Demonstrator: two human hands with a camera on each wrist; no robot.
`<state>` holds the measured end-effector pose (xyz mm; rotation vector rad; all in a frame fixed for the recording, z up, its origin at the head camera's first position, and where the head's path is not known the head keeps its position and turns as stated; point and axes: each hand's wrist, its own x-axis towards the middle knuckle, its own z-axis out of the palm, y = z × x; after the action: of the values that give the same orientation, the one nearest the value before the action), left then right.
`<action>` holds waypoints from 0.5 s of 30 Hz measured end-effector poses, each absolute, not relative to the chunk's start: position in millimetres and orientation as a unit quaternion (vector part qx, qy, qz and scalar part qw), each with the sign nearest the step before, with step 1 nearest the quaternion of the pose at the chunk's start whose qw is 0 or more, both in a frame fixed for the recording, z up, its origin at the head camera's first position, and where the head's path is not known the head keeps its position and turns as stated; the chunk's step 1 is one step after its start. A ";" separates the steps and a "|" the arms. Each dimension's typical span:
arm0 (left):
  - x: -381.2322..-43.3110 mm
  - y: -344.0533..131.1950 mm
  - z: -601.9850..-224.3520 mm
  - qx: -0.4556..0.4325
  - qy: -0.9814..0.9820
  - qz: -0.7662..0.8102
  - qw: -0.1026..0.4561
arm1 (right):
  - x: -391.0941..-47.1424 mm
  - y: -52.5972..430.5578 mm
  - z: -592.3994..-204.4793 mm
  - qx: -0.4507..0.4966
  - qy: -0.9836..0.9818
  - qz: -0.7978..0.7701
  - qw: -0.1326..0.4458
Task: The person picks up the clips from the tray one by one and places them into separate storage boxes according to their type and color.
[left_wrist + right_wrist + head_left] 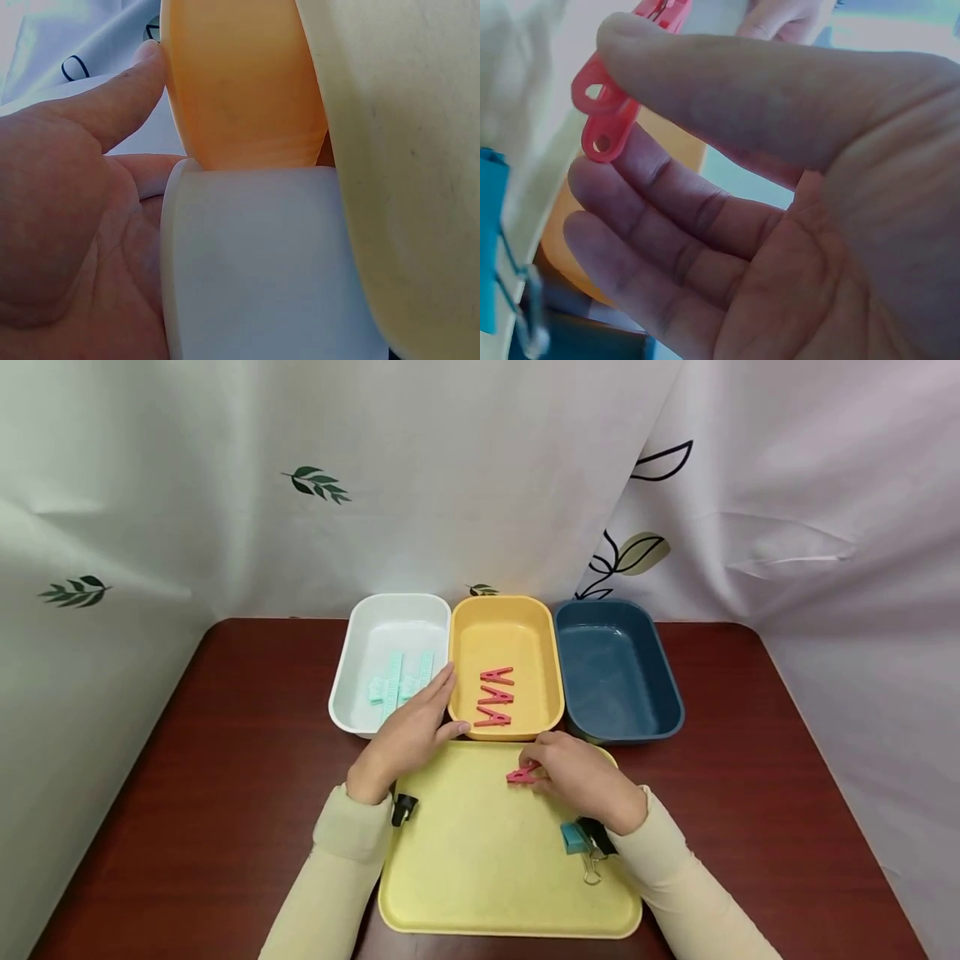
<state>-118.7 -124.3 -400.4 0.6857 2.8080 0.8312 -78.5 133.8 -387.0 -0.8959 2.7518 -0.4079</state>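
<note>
Between thumb and fingers, my right hand (581, 774) pinches a red clothespin (522, 775) over the upper part of the yellow tray (480, 860). The right wrist view shows the clothespin's two holed handle ends (604, 112) beside the thumb. With fingers extended, my left hand (416, 731) lies at the adjoining rims of the white bin (360, 647) and the orange-yellow bin (502, 618). Its thumb touches the front rim of the orange-yellow bin. Three red clothespins (495, 696) lie in a column inside that bin. Mint-green ruler-like strips (393, 681) with star-shaped parts lie in the white bin, partly hidden by the left hand.
A dark blue bin (618, 681) stands at the right end of the row. On the tray, a teal binder clip (574, 839) and a black binder clip (597, 835) lie by the right wrist, and a black clip (403, 810) by the left sleeve. A curtain hangs behind the table (247, 760).
</note>
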 end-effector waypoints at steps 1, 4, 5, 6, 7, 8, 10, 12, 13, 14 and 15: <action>-118.8 -124.5 -400.9 0.228 0.931 0.276 0.066 | -78.5 134.4 -384.9 -0.307 0.935 -0.142 0.109; -119.5 -123.8 -402.5 0.232 0.930 0.278 0.065 | -79.2 137.4 -377.3 -0.316 0.931 -0.153 0.104; -119.9 -123.6 -403.0 0.233 0.930 0.278 0.064 | -79.9 138.7 -373.8 -0.320 0.928 -0.161 0.101; -120.1 -123.4 -403.3 0.234 0.930 0.278 0.063 | -81.1 139.8 -370.4 -0.324 0.926 -0.167 0.094; -120.1 -123.3 -403.5 0.235 0.929 0.279 0.062 | -82.6 140.9 -366.7 -0.328 0.925 -0.172 0.086; -120.2 -123.5 -403.7 0.237 0.929 0.279 0.061 | -84.9 141.4 -362.5 -0.327 0.925 -0.175 0.081; -120.0 -124.0 -404.0 0.237 0.929 0.278 0.059 | -91.2 141.3 -353.7 -0.324 0.927 -0.176 0.068; -119.8 -124.9 -404.5 0.237 0.930 0.277 0.057 | -100.0 140.2 -345.4 -0.315 0.932 -0.170 0.057; -119.9 -125.3 -404.9 0.237 0.930 0.277 0.055 | -105.2 139.4 -341.7 -0.309 0.935 -0.165 0.051; -119.9 -125.6 -405.1 0.238 0.930 0.276 0.054 | -110.8 138.2 -338.3 -0.301 0.939 -0.159 0.048; -119.9 -125.7 -405.4 0.238 0.930 0.276 0.053 | -116.4 136.8 -335.3 -0.294 0.942 -0.154 0.045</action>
<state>-119.9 -125.7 -405.4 0.7238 2.8260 0.8396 -116.4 136.8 -335.3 -0.8991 2.8778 -0.4709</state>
